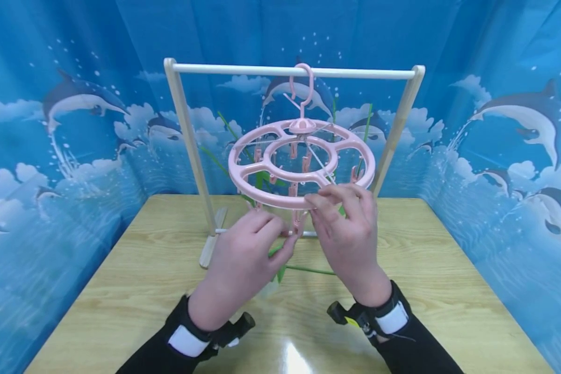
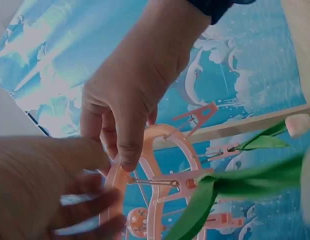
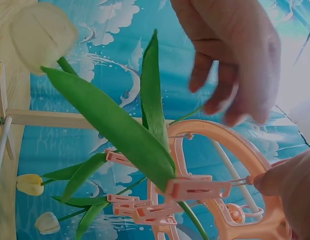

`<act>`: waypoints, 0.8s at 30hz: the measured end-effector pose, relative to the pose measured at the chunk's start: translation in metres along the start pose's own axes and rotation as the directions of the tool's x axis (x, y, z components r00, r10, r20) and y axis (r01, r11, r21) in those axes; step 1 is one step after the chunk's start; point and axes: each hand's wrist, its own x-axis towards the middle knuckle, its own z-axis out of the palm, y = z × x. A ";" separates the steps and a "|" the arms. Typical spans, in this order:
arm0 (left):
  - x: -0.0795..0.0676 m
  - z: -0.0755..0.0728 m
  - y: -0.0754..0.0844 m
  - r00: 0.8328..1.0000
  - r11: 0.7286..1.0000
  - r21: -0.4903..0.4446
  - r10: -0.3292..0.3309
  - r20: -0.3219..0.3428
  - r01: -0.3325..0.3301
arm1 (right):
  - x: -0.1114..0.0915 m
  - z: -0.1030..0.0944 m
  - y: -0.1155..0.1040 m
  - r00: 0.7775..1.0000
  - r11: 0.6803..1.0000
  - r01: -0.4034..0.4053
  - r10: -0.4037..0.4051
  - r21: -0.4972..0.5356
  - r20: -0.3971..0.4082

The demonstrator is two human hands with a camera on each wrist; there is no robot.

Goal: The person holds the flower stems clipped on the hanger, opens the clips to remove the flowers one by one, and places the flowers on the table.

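Observation:
A round pink clip hanger [image 1: 257, 196] hangs by its hook from a white bar. My right hand [image 1: 348, 223] grips the front right of its rim; in the left wrist view the thumb lies on the rim. My left hand [image 1: 248, 249] is just left of the front clip, fingers loosely bent. The right wrist view has the left hand [image 3: 235, 65] blurred and apart from the ring, holding nothing. A pink clip [image 3: 197, 190] pinches the green stem and leaf of a white artificial tulip [image 3: 42, 37], which hangs head down. In the left wrist view its leaf [image 2: 250, 177] is blurred.
Other tulips hang from clips farther back, among them a yellow one [image 3: 30, 184] and a white one [image 3: 47, 223]. The wooden stand [image 1: 187, 130] rests on a light wood table [image 1: 135, 291]. Blue dolphin-print curtains [image 1: 89, 41] enclose the back and sides.

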 end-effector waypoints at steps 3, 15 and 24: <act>-0.002 0.010 0.003 0.975 0.988 0.088 -0.140 0.173 0.127 | 0.001 0.000 0.000 1.000 1.000 -0.009 0.008 0.004 0.008; -0.002 0.043 -0.001 0.842 0.943 0.151 -0.334 0.424 0.297 | 0.002 0.000 0.000 1.000 1.000 -0.008 0.008 0.006 0.001; -0.001 0.028 -0.007 0.837 0.938 0.203 -0.344 0.425 0.282 | 0.000 0.000 0.003 1.000 1.000 -0.018 0.018 0.011 0.025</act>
